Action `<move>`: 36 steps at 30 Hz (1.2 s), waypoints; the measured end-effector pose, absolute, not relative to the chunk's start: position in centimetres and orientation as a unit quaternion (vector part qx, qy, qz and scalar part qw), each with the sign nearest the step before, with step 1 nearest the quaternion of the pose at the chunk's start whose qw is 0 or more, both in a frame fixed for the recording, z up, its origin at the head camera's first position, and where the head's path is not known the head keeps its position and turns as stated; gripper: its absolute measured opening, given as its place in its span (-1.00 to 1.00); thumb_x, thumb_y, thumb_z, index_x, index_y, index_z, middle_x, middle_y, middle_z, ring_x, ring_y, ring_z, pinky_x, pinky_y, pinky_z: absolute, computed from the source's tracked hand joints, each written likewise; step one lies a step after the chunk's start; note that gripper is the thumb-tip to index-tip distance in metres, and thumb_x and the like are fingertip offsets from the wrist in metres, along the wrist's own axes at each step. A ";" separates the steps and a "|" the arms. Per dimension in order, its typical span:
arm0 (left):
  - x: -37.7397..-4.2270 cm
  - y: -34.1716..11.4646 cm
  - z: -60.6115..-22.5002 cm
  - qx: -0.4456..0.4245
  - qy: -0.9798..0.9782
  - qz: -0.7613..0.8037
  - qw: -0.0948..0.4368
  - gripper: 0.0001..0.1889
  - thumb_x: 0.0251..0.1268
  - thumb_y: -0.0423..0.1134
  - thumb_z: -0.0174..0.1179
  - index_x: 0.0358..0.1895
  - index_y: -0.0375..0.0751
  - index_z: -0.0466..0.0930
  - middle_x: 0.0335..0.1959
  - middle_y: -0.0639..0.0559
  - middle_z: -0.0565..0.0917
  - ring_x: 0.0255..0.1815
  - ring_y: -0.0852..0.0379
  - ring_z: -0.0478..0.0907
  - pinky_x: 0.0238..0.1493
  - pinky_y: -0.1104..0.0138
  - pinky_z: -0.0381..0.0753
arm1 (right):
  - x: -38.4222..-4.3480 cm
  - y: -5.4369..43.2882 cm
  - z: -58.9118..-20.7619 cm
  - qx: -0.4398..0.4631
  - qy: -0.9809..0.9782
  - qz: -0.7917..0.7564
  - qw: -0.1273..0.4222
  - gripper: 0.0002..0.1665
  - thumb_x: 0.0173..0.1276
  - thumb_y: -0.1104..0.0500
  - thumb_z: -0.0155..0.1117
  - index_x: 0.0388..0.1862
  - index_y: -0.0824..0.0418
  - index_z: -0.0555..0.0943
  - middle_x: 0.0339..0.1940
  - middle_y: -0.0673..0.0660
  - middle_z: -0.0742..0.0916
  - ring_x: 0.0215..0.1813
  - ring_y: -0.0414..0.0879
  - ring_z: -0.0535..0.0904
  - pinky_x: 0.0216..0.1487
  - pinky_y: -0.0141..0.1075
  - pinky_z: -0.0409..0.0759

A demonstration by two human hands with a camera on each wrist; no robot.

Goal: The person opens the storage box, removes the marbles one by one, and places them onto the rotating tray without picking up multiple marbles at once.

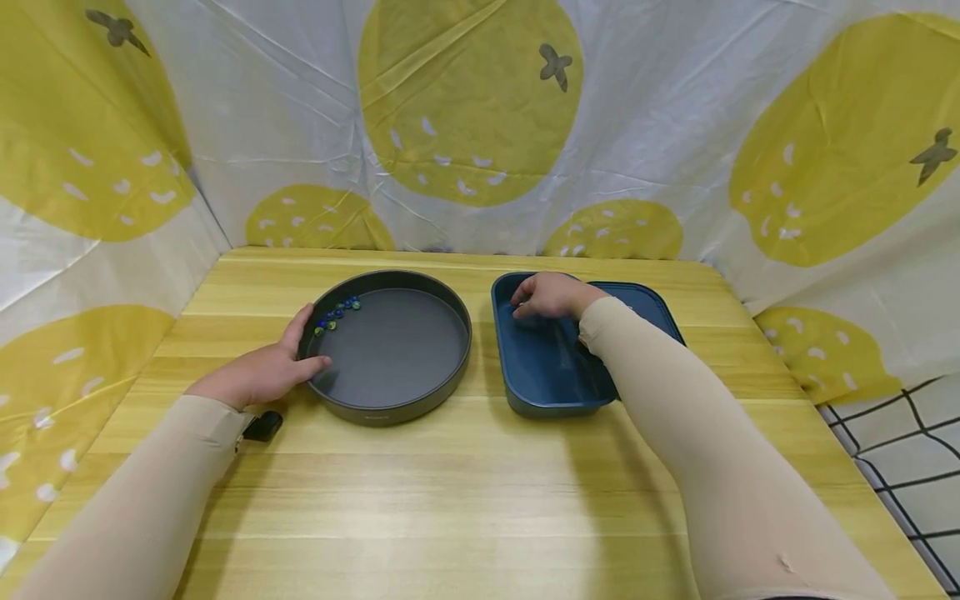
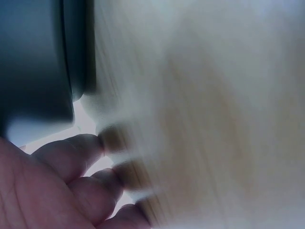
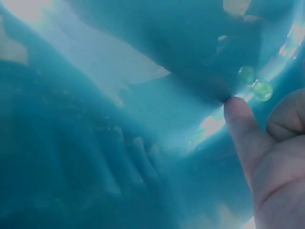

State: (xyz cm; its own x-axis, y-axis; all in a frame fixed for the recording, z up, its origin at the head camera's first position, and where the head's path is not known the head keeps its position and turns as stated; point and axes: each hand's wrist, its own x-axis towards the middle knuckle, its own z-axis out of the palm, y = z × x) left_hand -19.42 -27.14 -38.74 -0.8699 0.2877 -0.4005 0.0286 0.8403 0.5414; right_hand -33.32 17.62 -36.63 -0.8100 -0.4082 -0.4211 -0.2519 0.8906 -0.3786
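Observation:
My left hand (image 1: 258,371) holds the left rim of a round dark grey baking pan (image 1: 397,350), thumb over the rim and fingers along the outer wall. In the left wrist view, curled fingers (image 2: 71,157) are near the wooden surface. Several blue and green marbles (image 1: 339,312) lie along the pan's left inner edge. My right hand (image 1: 555,296) is inside a blue rectangular pan (image 1: 532,367), thumb and finger apart. In the right wrist view a clear green marble (image 3: 262,89) lies by the fingers, near a fingertip touching the glossy pan.
A dark blue ridged edge (image 1: 648,293) shows right of the rectangular pan, partly behind my right sleeve. Both pans stand on a wooden table (image 1: 480,508). A yellow-and-white printed curtain (image 1: 480,225) hangs behind, and black wire mesh (image 1: 900,467) is at the right.

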 end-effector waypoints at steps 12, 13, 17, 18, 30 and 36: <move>-19.3 -26.8 -38.7 0.087 0.934 0.259 0.230 0.12 0.62 0.26 -0.02 0.65 -0.07 -0.79 0.42 -0.70 0.37 0.14 -0.35 0.70 0.25 -0.22 0.54 | -33.1 18.0 -37.5 -0.171 0.949 -0.131 0.229 -0.58 0.48 0.06 0.40 0.23 0.20 0.72 0.31 0.23 0.72 0.25 0.14 0.66 0.35 0.01 0.57; -19.3 -26.8 -38.7 0.086 0.934 0.258 0.230 0.12 0.61 0.26 -0.02 0.65 -0.06 -0.79 0.43 -0.70 0.35 0.15 -0.35 0.69 0.25 -0.22 0.54 | -33.1 17.9 -37.7 -0.168 0.950 -0.129 0.229 -0.58 0.49 0.06 0.40 0.23 0.21 0.72 0.30 0.23 0.72 0.25 0.14 0.66 0.34 0.01 0.58; -19.2 -26.8 -38.7 0.084 0.935 0.256 0.230 0.12 0.62 0.26 -0.02 0.64 -0.06 -0.80 0.45 -0.71 0.31 0.18 -0.40 0.67 0.25 -0.23 0.54 | -33.0 17.6 -38.0 -0.159 0.949 -0.141 0.231 -0.57 0.50 0.06 0.40 0.24 0.22 0.70 0.31 0.24 0.71 0.27 0.14 0.64 0.35 0.01 0.57; -19.2 -26.8 -38.7 0.084 0.935 0.257 0.232 0.12 0.62 0.26 -0.02 0.64 -0.06 -0.81 0.46 -0.71 0.30 0.18 -0.39 0.67 0.24 -0.22 0.54 | -32.9 17.5 -38.1 -0.159 0.949 -0.145 0.230 -0.57 0.49 0.07 0.41 0.24 0.22 0.70 0.31 0.24 0.71 0.27 0.14 0.63 0.35 0.01 0.57; -19.3 -27.0 -38.7 0.083 0.931 0.265 0.238 0.13 0.62 0.28 -0.03 0.63 0.01 -0.84 0.51 -0.70 0.23 0.00 -0.20 0.75 0.13 -0.12 0.62 | -32.4 15.8 -38.8 -0.178 0.947 -0.163 0.214 -0.62 0.48 0.07 0.43 0.19 0.18 0.72 0.25 0.20 0.73 0.26 0.13 0.62 0.36 -0.01 0.55; -19.3 -27.1 -38.8 0.081 0.931 0.265 0.237 0.13 0.60 0.31 -0.03 0.63 0.03 -0.84 0.50 -0.69 0.25 -0.05 -0.13 0.76 0.07 -0.06 0.64 | -32.6 15.8 -39.2 -0.192 0.942 -0.167 0.218 -0.64 0.49 0.08 0.42 0.19 0.16 0.72 0.24 0.18 0.74 0.25 0.10 0.62 0.37 -0.01 0.53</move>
State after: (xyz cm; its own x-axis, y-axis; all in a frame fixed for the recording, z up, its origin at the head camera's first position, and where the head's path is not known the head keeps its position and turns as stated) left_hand -19.32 -27.06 -38.77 -0.8743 0.2766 -0.3988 0.0252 0.8464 0.5320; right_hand -32.59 15.77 -39.17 -0.8312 -0.4347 -0.3467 -0.2890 0.8704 -0.3986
